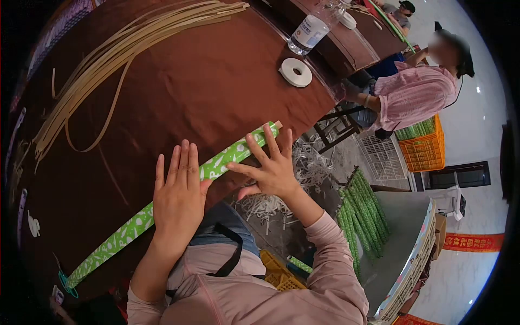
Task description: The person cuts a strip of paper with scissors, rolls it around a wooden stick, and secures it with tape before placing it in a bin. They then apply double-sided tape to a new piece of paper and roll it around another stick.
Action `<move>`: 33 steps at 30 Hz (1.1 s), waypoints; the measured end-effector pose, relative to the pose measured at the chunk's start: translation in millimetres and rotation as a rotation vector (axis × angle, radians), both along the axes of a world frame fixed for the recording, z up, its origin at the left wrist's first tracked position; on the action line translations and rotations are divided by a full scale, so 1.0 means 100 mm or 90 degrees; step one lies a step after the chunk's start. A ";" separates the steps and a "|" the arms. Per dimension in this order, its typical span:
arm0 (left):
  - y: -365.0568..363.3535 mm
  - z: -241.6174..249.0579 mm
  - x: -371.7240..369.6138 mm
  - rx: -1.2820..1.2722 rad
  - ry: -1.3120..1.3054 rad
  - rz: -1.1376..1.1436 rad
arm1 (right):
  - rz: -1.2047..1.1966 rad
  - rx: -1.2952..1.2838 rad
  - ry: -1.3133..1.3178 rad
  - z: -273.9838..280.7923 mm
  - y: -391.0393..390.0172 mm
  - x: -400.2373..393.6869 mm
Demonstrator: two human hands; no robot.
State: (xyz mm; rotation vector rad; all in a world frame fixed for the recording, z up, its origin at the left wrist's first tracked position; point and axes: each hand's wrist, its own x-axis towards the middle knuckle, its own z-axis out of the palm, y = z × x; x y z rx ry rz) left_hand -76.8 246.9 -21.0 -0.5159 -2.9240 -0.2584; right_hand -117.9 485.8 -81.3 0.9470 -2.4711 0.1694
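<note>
A long, narrow roll wrapped in green printed film [115, 238] lies diagonally across the brown-covered table, with a tan end sticking out at the upper right. My left hand [181, 195] rests flat over its middle, fingers stretched out and close together. Farther along, my right hand [271, 168] is on or just above the roll, its fingers spread and holding nothing. Parts of the roll are hidden under both hands. At its lower-left end lie teal-handled scissors [67, 283].
Long tan strips [130, 40] lie across the table's far left. A white tape roll [296, 72] and a water bottle [314, 31] stand near its right edge. On the floor are white scraps [268, 208] and several green rolls [363, 211]. A person in pink [414, 89] sits beyond.
</note>
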 end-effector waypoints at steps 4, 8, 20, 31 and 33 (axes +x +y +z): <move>0.00 -0.01 0.00 -0.001 0.000 0.003 | -0.059 -0.006 -0.002 0.00 0.20 0.00; 0.00 -0.02 -0.01 -0.007 0.008 0.004 | -0.079 0.008 0.037 -0.06 0.33 -0.04; 0.00 -0.05 0.01 0.009 0.021 0.004 | -0.188 -0.207 0.062 -0.03 0.65 -0.13; 0.07 -0.11 0.29 0.028 0.054 0.058 | -0.248 -0.132 -0.072 0.33 -0.41 0.07; 0.09 -0.07 0.10 0.030 0.056 0.085 | -0.287 -0.080 -0.074 0.35 -0.45 -0.15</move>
